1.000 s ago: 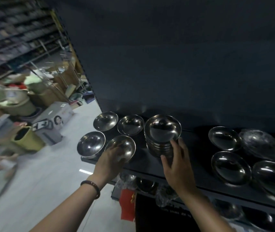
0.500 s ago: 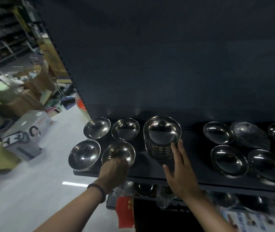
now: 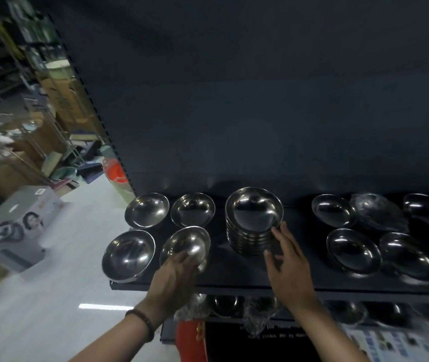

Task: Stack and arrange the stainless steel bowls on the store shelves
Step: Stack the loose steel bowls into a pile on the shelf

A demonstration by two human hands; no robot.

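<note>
A stack of several steel bowls (image 3: 254, 218) stands mid-shelf on the dark shelf (image 3: 234, 284). My right hand (image 3: 287, 267) touches the stack's right side with straight fingers. My left hand (image 3: 174, 278) grips the near rim of a single steel bowl (image 3: 184, 244), which is tilted up off the shelf. Three other single bowls sit to its left and behind: a front-left bowl (image 3: 127, 254), a back-left bowl (image 3: 147, 210) and a back-middle bowl (image 3: 192, 209).
More steel bowls (image 3: 353, 250) and a plastic-wrapped bowl (image 3: 376, 211) lie on the shelf's right half. A lower shelf holds further bowls (image 3: 225, 304). The aisle floor with a cardboard box (image 3: 17, 226) and goods lies to the left.
The left hand has taken hold of the front bowl and tipped its near edge up. The right hand slid slightly closer along the stack's side. The view shifted right.
</note>
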